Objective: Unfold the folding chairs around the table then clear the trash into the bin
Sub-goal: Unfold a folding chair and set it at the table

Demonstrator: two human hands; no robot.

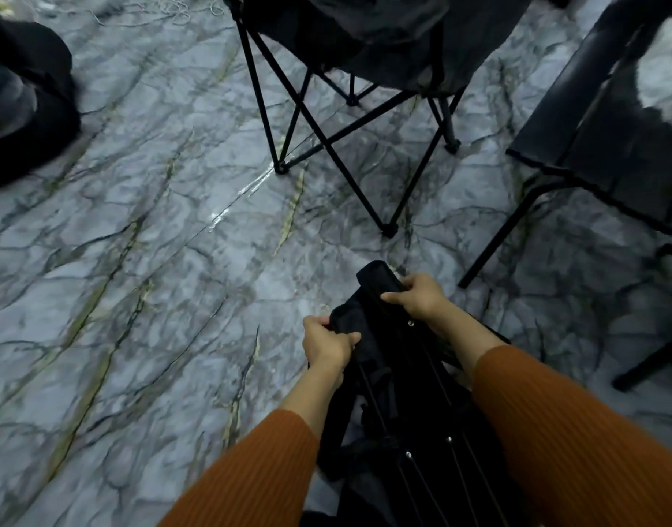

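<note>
The floor (144, 230) is glossy grey marble-patterned sheet with dark veins. An unfolded black chair (349, 70) stands ahead. My left hand (327, 342) and right hand (418, 296) both grasp the folded chair (387, 359), black fabric and thin rods, low between my arms.

Both arms extend forward and down, sleeves covering them to mid-forearm with wrists bare. The left hand (327, 342) is closed in a fist, thumb pointing right, gripping black fabric. The right hand (418, 296) sits slightly further forward, fingers curled over and thumb pointing left, also clamped on black fabric.
</note>
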